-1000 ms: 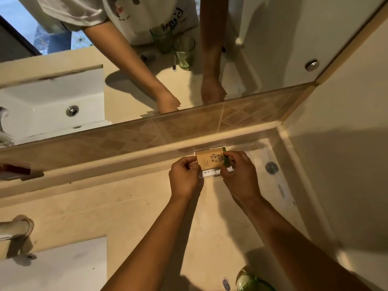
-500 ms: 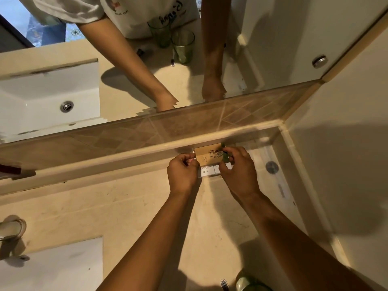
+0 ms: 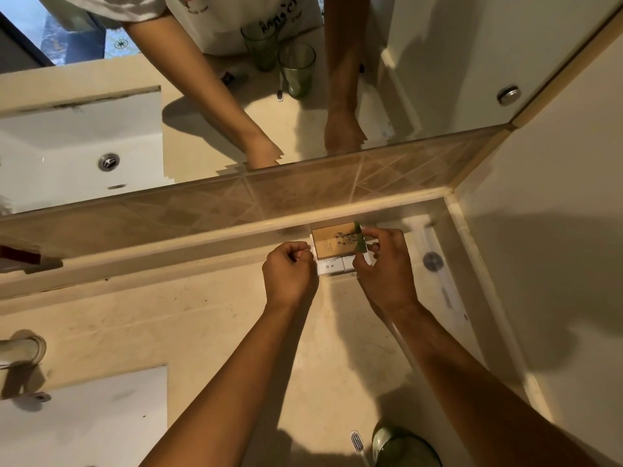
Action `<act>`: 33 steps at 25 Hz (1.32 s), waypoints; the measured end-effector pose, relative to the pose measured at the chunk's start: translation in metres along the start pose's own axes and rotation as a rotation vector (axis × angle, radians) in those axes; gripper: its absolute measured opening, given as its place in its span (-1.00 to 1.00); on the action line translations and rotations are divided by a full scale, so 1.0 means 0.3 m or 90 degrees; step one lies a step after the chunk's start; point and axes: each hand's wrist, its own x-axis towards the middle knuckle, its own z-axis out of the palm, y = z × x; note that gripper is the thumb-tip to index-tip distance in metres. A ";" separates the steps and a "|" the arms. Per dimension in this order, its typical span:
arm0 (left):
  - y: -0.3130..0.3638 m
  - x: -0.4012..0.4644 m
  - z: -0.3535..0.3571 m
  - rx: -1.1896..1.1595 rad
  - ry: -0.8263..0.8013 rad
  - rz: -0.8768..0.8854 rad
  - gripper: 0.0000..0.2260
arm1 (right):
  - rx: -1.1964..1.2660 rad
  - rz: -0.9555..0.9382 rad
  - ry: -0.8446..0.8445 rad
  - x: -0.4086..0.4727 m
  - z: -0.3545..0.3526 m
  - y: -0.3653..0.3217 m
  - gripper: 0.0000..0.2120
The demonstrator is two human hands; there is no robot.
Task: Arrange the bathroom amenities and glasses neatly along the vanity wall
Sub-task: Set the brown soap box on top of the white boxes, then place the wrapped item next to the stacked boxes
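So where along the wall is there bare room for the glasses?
Bare counter runs along the ledge between the sink and the left hand. The right corner is crowded: boxes, right hand, sachets.

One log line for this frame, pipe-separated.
step: aligning amenity boxes at backsplash | left hand: pinches left edge | right hand: grips right side | green glass: near edge, unplaced

1. Both forearms are bare, left hand [image 3: 290, 274] and right hand [image 3: 387, 271], no rings or watch showing.
2. In the mirror [image 3: 438, 62], a white short-sleeved T-shirt [image 3: 215, 18] with dark lettering across the front.
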 end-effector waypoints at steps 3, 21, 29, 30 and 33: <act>-0.040 -0.052 -0.073 0.009 -0.012 -0.005 -0.85 | -0.003 -0.008 -0.005 -0.075 -0.041 -0.028 -0.57; -0.696 -0.741 -0.621 0.213 -0.032 0.033 -0.80 | -0.524 -0.205 -0.565 -0.911 0.131 -0.263 -0.69; -0.797 -0.875 -0.604 -0.022 -0.053 -0.212 -0.83 | -0.636 -0.110 -0.508 -1.060 0.194 -0.195 -0.64; -0.806 -0.878 -0.597 -0.094 -0.068 -0.252 -0.87 | -0.638 -0.101 -0.496 -1.067 0.196 -0.188 -0.63; -0.814 -0.893 -0.583 -0.217 -0.137 -0.315 -0.92 | -0.630 -0.070 -0.473 -1.083 0.202 -0.173 -0.60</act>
